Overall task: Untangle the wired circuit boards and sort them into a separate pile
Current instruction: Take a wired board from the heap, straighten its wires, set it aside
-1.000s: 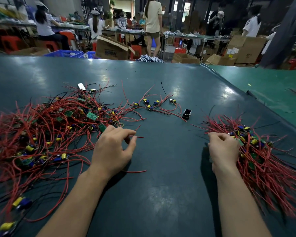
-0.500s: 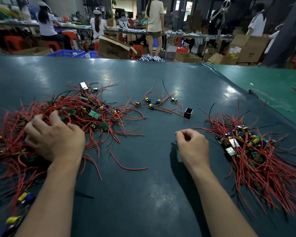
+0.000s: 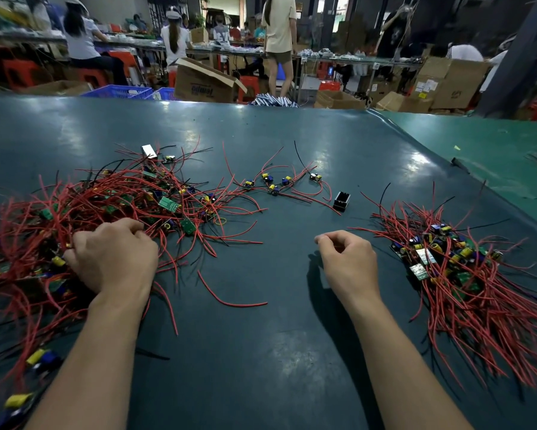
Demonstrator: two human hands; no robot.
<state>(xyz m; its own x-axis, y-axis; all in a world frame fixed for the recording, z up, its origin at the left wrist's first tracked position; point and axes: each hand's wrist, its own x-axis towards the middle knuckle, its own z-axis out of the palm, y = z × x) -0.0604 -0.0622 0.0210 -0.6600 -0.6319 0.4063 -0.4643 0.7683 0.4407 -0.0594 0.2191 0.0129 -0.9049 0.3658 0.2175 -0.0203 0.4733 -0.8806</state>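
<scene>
Dark green counter (image 3: 261, 352) – tangled pile (image 3: 99, 218) at left, cut by frame edge; sorted pile (image 3: 465, 280) at right. Left hand (image 3: 112, 259) buried in tangle, fingertips hidden – grip on wires unclear. Right hand (image 3: 347, 262) between piles, fingers curled, empty.

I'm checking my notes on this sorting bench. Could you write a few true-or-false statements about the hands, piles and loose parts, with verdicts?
1. The left hand is dug into the tangled pile. True.
2. The right hand grips a circuit board. False: its fingers are curled but hold nothing.
3. The small black box sits inside the sorted pile. False: it stands apart on the table.
4. A loose red wire lies between the hands. True.
</scene>
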